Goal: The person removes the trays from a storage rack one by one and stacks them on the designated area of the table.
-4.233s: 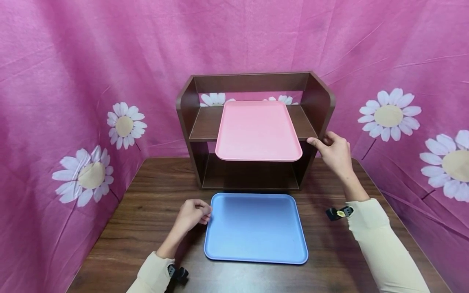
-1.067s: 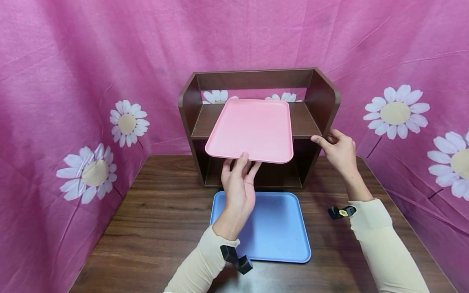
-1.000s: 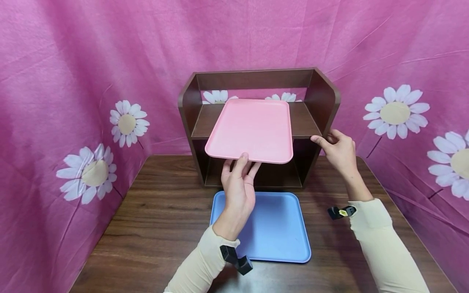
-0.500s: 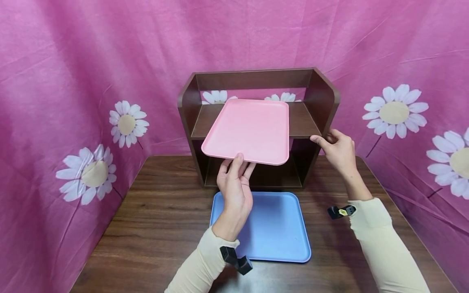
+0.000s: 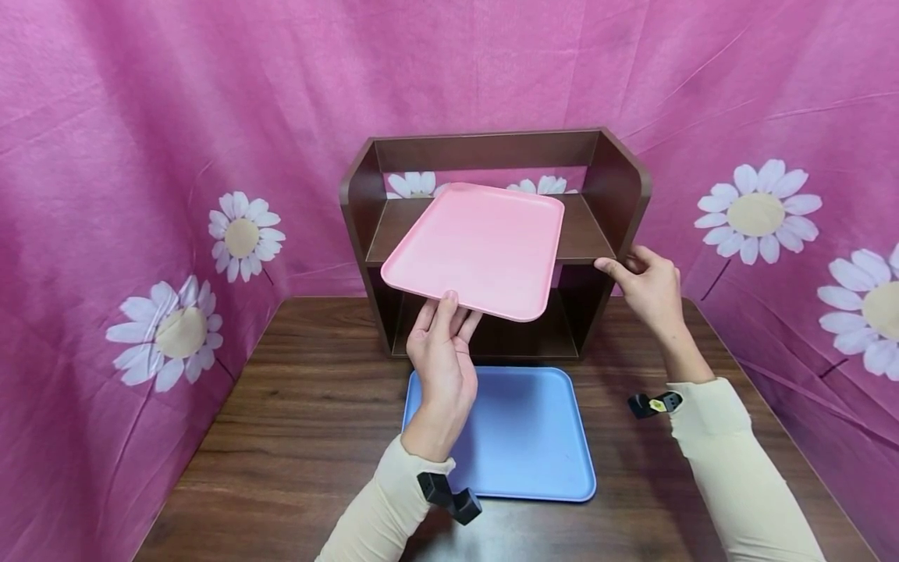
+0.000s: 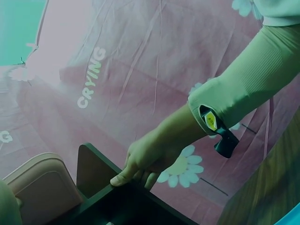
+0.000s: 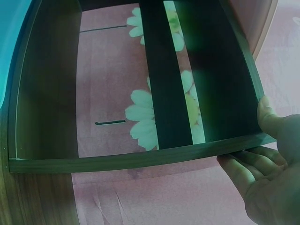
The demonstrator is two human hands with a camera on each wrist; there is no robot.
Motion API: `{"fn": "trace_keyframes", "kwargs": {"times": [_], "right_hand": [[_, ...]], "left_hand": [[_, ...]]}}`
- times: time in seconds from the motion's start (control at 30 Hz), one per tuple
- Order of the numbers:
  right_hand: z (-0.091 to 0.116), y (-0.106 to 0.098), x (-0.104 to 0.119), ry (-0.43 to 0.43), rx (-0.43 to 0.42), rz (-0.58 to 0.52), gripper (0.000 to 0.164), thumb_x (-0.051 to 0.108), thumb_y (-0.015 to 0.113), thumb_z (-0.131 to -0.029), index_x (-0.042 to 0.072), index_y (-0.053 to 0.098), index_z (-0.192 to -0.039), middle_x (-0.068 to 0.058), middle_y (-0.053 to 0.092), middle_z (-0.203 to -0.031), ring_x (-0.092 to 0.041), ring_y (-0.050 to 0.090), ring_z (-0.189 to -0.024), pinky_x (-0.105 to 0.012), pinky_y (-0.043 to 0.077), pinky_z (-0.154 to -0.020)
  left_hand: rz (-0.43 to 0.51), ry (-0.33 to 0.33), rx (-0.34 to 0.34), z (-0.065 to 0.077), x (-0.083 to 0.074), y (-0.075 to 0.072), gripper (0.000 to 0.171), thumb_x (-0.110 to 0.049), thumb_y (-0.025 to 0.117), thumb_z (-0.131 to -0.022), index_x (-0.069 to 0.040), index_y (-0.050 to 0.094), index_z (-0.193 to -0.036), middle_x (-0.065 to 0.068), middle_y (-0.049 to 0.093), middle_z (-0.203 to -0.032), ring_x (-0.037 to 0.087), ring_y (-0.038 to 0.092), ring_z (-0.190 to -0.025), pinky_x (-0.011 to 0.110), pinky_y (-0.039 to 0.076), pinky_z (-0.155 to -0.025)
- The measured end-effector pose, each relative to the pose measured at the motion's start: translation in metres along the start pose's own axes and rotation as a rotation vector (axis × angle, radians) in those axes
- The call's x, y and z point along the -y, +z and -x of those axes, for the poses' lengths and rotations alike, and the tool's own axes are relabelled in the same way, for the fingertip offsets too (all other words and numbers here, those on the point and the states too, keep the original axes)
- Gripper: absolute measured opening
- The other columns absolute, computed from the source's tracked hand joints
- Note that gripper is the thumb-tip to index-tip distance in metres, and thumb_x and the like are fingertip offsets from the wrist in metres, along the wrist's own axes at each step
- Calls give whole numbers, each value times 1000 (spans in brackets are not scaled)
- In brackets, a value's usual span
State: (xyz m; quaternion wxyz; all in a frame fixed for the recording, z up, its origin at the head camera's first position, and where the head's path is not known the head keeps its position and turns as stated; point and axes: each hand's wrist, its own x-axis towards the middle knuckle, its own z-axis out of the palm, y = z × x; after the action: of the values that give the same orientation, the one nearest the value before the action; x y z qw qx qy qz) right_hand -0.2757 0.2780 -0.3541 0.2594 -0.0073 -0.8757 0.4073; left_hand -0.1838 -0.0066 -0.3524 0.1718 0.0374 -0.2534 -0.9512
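Observation:
My left hand point(image 5: 442, 363) pinches the near edge of a pink tray point(image 5: 485, 250), thumb on top and fingers underneath. The tray is tilted and turned, overlapping the upper level of a brown two-level shelf point(image 5: 485, 148) in the head view. My right hand point(image 5: 649, 293) grips the shelf's right side panel where the middle board meets it. In the right wrist view, the thumb point(image 7: 268, 117) lies on the panel's inner side and the other fingers are outside. A blue tray point(image 5: 527, 429) lies flat on the table in front of the shelf, partly hidden by my left hand and forearm.
The shelf stands at the back of a dark wood table point(image 5: 281, 437). A pink curtain point(image 5: 295, 94) printed with white daisies hangs behind and on both sides. Black wrist cameras sit on both sleeves point(image 5: 730, 453).
My left hand came from beside the blue tray and took the pink tray's front edge. Since then the pink tray has shifted slightly left and rotated. My right hand keeps its hold on the shelf.

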Motion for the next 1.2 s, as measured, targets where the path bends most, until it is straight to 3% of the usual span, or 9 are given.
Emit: {"fn": "trace_keyframes", "kwargs": {"times": [0.33, 0.5, 0.63, 0.87, 1.2], "right_hand": [[0, 0, 0, 4, -2, -10, 42, 45, 86, -90, 7, 77, -107, 37, 53, -62, 3, 43, -61, -20, 34, -53], [0, 0, 0, -3, -2, -7, 41, 44, 86, -90, 7, 75, -103, 28, 52, -59, 2, 41, -59, -21, 33, -52], [1, 0, 1, -5, -4, -15, 41, 43, 86, -91, 6, 76, -104, 31, 53, -60, 3, 42, -60, -20, 33, -52], [2, 1, -1, -11, -26, -9, 45, 46, 85, -90, 7, 63, -86, 20, 40, -54, 1, 34, -56, -25, 27, -48], [1, 0, 0, 0, -15, 1, 42, 47, 85, -90, 8, 68, -92, 24, 45, -55, 0, 37, -58, -24, 30, -51]], "left_hand": [[-7, -12, -10, 1, -6, -1, 13, -1, 69, -100, 3, 71, -113, 8, 79, -95, 19, 81, -92, 44, 66, -91], [-8, -12, -5, 2, -10, 0, 9, 0, 68, -100, 2, 71, -108, 7, 78, -93, 19, 81, -91, 43, 66, -90], [-11, -18, 0, 2, -13, 0, 10, 0, 68, -100, 3, 71, -109, 8, 78, -94, 19, 81, -91, 43, 66, -89], [-28, -14, 21, 2, -20, -2, 7, 0, 67, -101, 3, 72, -106, 9, 78, -92, 19, 80, -87, 42, 67, -86], [-55, -34, 27, -4, -29, -5, 12, 0, 65, -100, -3, 73, -92, 4, 77, -81, 16, 79, -78, 37, 69, -79]]}}
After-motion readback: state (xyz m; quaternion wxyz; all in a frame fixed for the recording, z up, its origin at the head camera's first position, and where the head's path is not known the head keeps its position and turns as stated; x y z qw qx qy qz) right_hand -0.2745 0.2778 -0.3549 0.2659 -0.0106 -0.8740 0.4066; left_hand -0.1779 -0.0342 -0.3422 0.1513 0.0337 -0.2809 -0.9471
